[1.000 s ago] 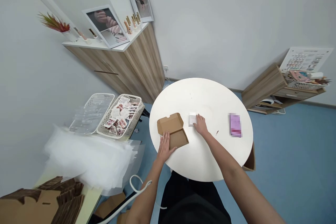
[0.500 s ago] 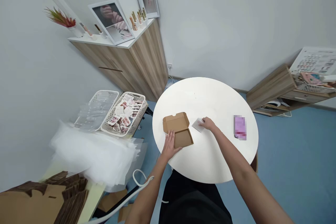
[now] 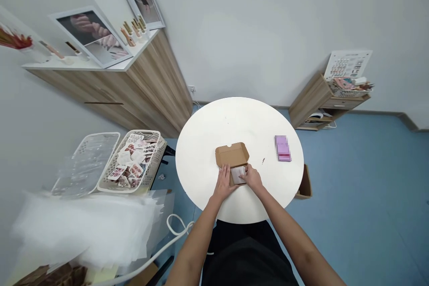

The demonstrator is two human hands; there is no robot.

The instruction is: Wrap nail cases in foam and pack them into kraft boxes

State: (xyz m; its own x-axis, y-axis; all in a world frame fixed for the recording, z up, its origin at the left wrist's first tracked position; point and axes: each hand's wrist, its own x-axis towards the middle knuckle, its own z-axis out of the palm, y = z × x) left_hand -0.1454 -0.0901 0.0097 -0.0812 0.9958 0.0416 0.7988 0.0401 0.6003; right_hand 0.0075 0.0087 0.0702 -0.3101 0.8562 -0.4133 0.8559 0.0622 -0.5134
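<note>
An open brown cardboard box (image 3: 232,155) lies on the round white table (image 3: 234,118), its lid folded back away from me. My left hand (image 3: 224,184) holds the box's near left side, fingers along the left edge and thumb at the front. Inside the tray part sits a flat, whitish packet (image 3: 237,174), its contents too small to make out. My right hand (image 3: 252,178) grips the packet's right side, with the thumb over it and fingers at the box's right wall.
A purple pixelated item (image 3: 283,148) lies on the table's right side. To the left stand a white basket (image 3: 157,156) of printed cards, a tray of clear plastic pieces (image 3: 90,156) and white translucent sheets (image 3: 90,228). A cardboard carton (image 3: 304,185) is on the floor at right.
My right hand has carried the whitish packet left from the tabletop into the open box. My left hand stays at the box. The camera view has swung right.
</note>
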